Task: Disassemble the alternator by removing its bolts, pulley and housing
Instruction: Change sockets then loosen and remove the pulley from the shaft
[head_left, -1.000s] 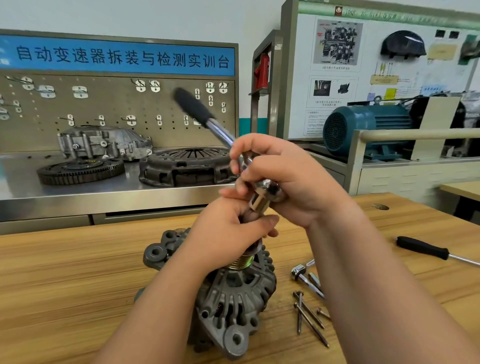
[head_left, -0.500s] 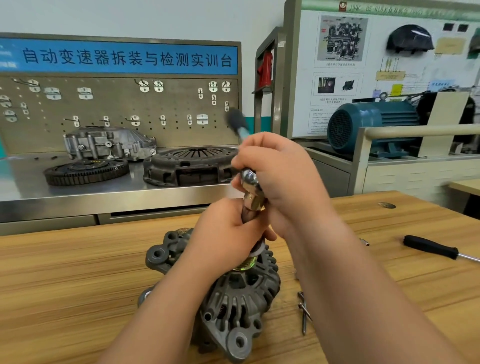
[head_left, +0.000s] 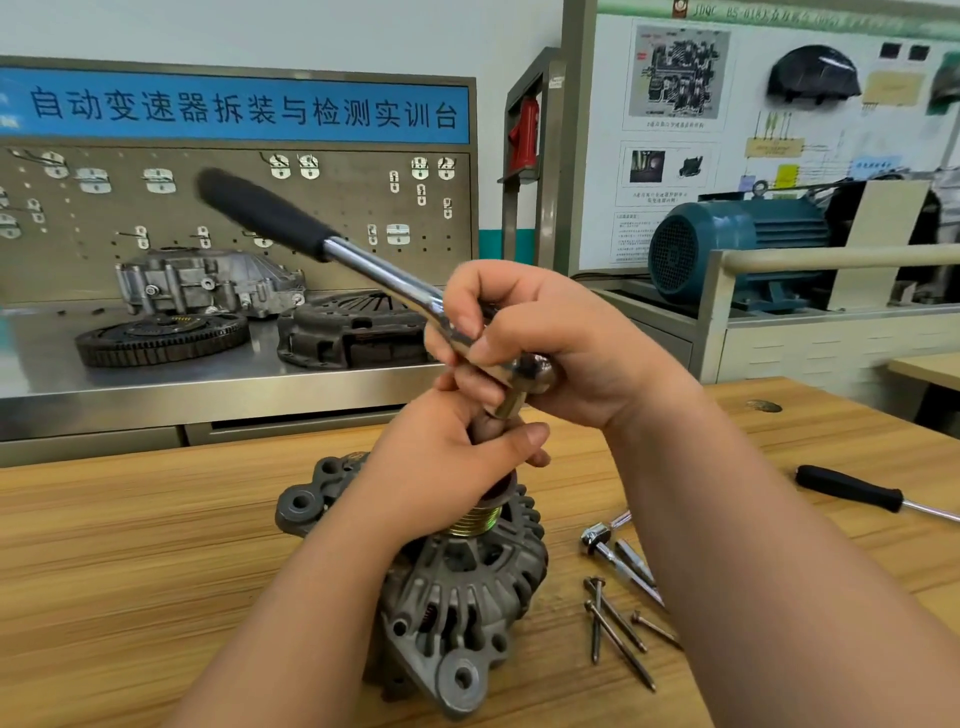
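Observation:
A grey cast alternator (head_left: 457, 592) stands on the wooden table (head_left: 130, 561) with its ribbed brass-coloured pulley (head_left: 475, 522) facing up. My left hand (head_left: 447, 467) wraps around the socket just above the pulley, hiding most of it. My right hand (head_left: 540, 338) grips the chrome head of a ratchet wrench (head_left: 384, 275) seated on that socket; its black handle points up and to the far left. Several long removed bolts (head_left: 618, 629) lie on the table right of the alternator.
A small chrome tool (head_left: 608, 545) lies by the bolts. A black-handled screwdriver (head_left: 852, 491) rests at the right. Behind the table, a steel bench carries a flywheel (head_left: 161, 338), a clutch cover (head_left: 353, 332) and a housing (head_left: 208, 283). A blue motor (head_left: 737, 244) sits far right.
The ratchet handle swung away to point nearly straight back, then returned to the far left. Both hands have kept their hold above the pulley.

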